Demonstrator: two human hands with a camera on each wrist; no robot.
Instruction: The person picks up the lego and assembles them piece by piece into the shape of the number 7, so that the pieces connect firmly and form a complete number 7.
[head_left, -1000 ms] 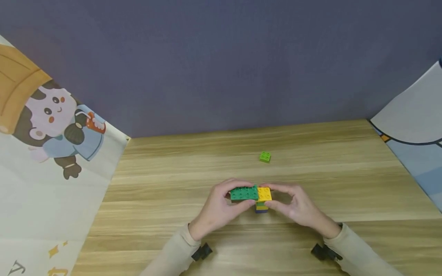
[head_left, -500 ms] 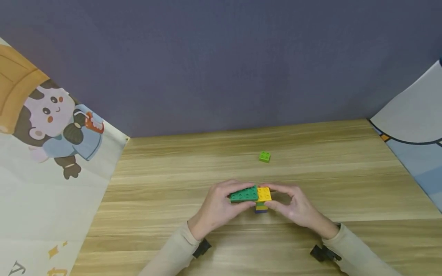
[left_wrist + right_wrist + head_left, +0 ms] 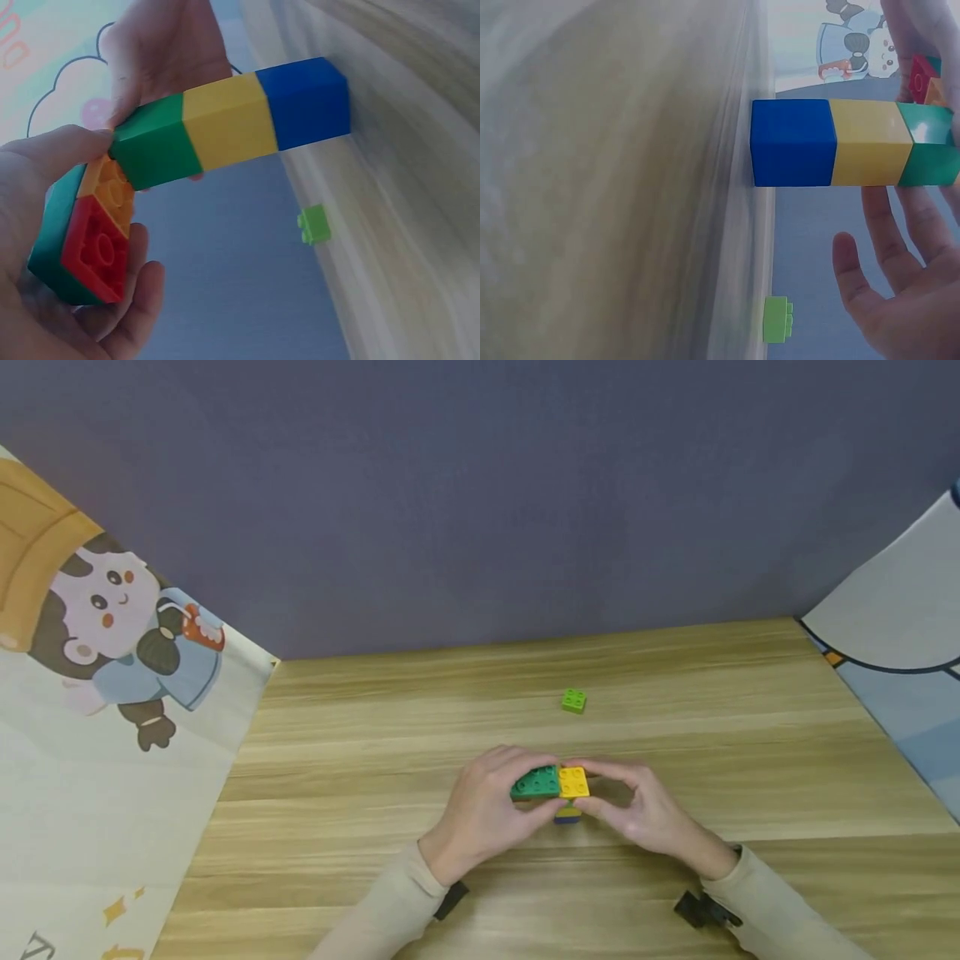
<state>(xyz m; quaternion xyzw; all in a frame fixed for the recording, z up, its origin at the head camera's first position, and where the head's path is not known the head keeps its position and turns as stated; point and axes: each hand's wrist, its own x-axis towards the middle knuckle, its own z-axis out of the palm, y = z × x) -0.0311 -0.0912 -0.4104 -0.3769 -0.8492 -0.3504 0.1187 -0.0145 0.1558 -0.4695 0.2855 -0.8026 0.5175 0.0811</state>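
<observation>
Two bare hands meet around toy building bricks. An upright tower has a blue brick (image 3: 309,106) at the bottom, a yellow brick (image 3: 229,124) above it, then a green brick (image 3: 159,144). On top is a second yellow brick (image 3: 573,782), pinched between the thumb and fingers of my right hand (image 3: 654,810). My left hand (image 3: 483,806) grips a long green brick (image 3: 538,783) beside it, partly covered by the fingers. Under that long brick show an orange brick (image 3: 114,191) and a red brick (image 3: 91,244). Whether it is joined to the tower I cannot tell.
A lime-green brick (image 3: 573,701) lies on the wooden table (image 3: 390,718), behind the hands. A dark blue-grey wall (image 3: 480,510) rises at the table's back edge. Printed panels stand at both sides, the left one (image 3: 97,793) bearing a cartoon figure.
My left hand has shifted slightly to the right, and its fingers cover more of the long green brick. My right hand and the tower have hardly moved.
</observation>
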